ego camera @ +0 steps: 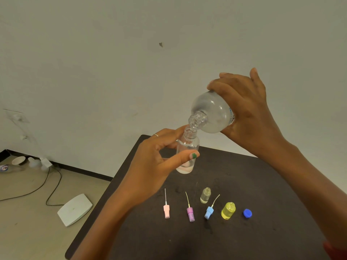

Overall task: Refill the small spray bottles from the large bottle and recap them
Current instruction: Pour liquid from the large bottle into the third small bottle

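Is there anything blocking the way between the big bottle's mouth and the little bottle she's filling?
Nothing visible. The large bottle, tilted in the right hand, has its open mouth right at the uncapped neck of the small bottle held by the left hand.

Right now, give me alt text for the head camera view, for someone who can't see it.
The right hand tips a large clear plastic bottle mouth-to-mouth into a small clear bottle gripped by the left hand above a dark table. Below lie pink, purple and blue spray tops, two small bottles and a blue cap.
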Motion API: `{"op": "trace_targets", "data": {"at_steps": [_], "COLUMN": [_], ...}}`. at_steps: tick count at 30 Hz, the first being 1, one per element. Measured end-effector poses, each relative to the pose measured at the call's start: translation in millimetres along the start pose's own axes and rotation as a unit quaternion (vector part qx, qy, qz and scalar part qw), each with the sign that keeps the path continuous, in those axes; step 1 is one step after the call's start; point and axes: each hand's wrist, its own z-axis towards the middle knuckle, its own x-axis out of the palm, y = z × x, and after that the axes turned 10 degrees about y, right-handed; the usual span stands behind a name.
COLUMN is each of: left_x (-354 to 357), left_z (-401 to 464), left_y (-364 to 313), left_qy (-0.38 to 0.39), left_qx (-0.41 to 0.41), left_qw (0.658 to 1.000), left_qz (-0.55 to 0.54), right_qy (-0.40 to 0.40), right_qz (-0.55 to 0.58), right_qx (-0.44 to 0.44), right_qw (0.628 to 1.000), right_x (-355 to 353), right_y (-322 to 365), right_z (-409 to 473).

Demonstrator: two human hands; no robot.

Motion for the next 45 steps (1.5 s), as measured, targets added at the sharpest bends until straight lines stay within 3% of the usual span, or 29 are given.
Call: {"op": "trace_targets", "data": {"at_steps": [45], "left_x": [0.5], "left_z": [-1.4], "left_y": [1.0], "left_qy": [0.002], "left_qx": [0.009], "left_qw": [1.000], "left_qz": [-0.006], "right_qy": [0.003], "right_qz": [-0.006], "right_qx": [-0.001], "right_qw": [1.000], "right_x": [-0.6], "right_y": [1.5], "right_z": [-0.9]}}
